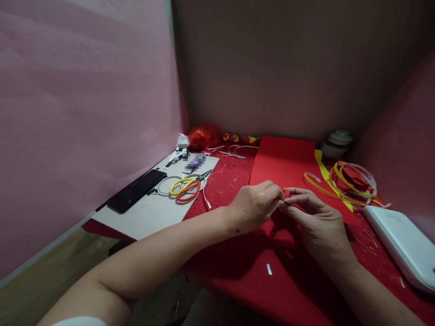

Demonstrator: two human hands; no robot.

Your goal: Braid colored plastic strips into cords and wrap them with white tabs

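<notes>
A small red piece with fine ridges, like pleated paper point(287, 194), is between my two hands over the red-covered table. My right hand point(319, 219) pinches it from the right between thumb and fingers. At its left end, my left hand point(258, 204) is closed with fingertips pressed together against it. Most of the piece is hidden by my fingers. Beneath and behind the hands lies a large red sheet point(282, 158). A short white strip point(269, 269) rests on the cloth nearer to me.
Scissors with yellow and orange handles point(186, 189) and a black phone point(136, 191) lie on a pale board point(163, 218) at left. Coiled yellow strips point(340, 181), a white case point(401, 244) and a jar point(336, 146) are at right. A red plastic bag point(204, 136) sits behind.
</notes>
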